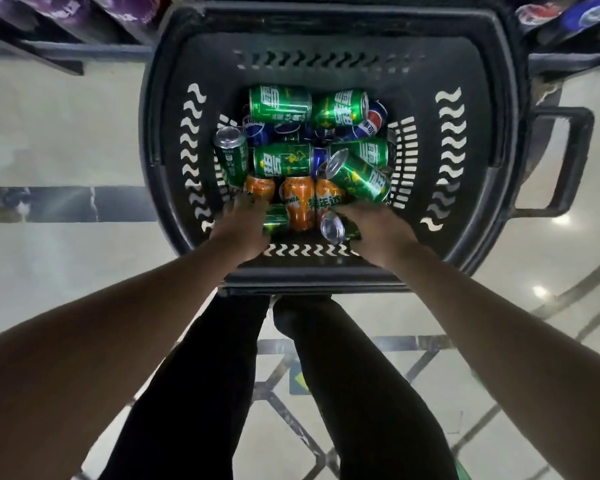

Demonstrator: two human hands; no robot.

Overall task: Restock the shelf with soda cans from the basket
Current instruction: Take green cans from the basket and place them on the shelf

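While both of my hands are down in the dark grey perforated plastic basket (329, 43), almost none of the restocking looks done from where I sit: the basket holds a full jumble of cans and none is on its way out. My left hand (245, 225) lies over a green aluminium can (276, 223) at the near end, fingers curved down onto it, though I cannot tell whether they have closed round it. My right hand (374, 230) is wrapped over another green can lying on its side, whose silver end (332, 229) faces me between the two hands; I judge that one gripped, with the fingertips hidden beneath. The hands are apart, with an upright-looking orange soda can (298, 202) between them.

Further in lie more green cans (280, 103), some orange ones beside the first, and blue cola cans (374, 121) partly buried under the green layer. All of it rests in the basket, which stands on the pale glossy floor (66, 133) just ahead of my dark-trousered legs (222, 393).

The shelf shows only as dark edges at the top corners, with blue packaging (593, 13) at the right; I cannot see how full it is. By my judgement nearly every can remains to be lifted out and placed.
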